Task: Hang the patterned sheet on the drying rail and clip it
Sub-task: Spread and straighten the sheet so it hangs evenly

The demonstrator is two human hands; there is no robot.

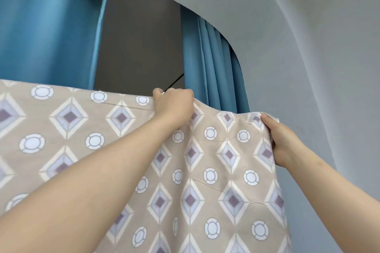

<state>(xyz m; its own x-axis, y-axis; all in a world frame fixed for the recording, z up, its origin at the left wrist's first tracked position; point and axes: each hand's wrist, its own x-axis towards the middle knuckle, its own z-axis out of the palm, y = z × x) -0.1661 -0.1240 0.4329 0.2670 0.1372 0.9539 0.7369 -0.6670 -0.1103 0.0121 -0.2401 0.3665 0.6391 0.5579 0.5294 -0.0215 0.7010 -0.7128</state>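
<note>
The patterned sheet (pixel 216 170) is beige with diamonds and circles and hangs across the lower view, its top edge running level from the left. My left hand (pixel 174 103) grips that top edge in a fist where a thin black line (pixel 174 82) comes in from behind; a small metal piece shows at my fingers. To the right of my left hand the edge sags. My right hand (pixel 281 141) pinches the sheet's right corner, held a little lower and free of the line. No clip is visible. The line under the sheet is hidden.
Blue curtains hang behind, one at the upper left (pixel 51 26) and one at the middle (pixel 213 68), with a dark gap (pixel 139 47) between them. A pale grey wall (pixel 318 47) fills the right side.
</note>
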